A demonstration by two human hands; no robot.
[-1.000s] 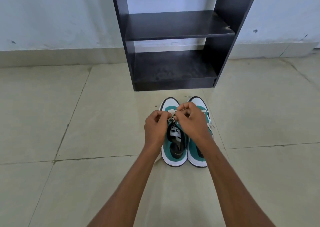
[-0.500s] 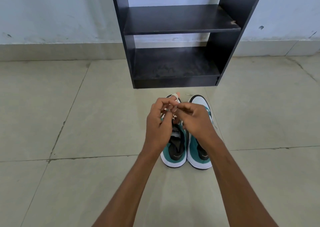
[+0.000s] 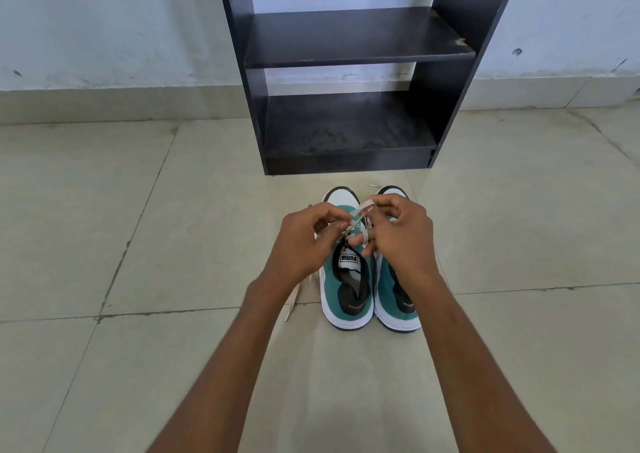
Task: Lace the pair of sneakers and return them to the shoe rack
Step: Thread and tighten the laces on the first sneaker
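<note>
Two teal, white and black sneakers stand side by side on the floor, toes toward the rack: the left sneaker [image 3: 346,293] and the right sneaker [image 3: 398,307]. My left hand [image 3: 304,241] and my right hand [image 3: 401,238] meet over the left sneaker's tongue, each pinching part of its pale lace [image 3: 360,215], which loops around a right finger. A loose lace end [image 3: 298,295] trails on the floor to the left. The dark shoe rack [image 3: 349,161] stands just beyond the toes, both shelves bare.
Beige floor tiles [image 3: 138,244] surround the shoes. The rack backs onto a pale wall [image 3: 104,30] with a tiled skirting. A small pale scrap [image 3: 373,185] lies on the floor between the toes and the rack.
Both hands have shifted slightly apart and the lace is drawn up between them, looped over a right finger. The camera has tilted, so the rack sits lower in view.
</note>
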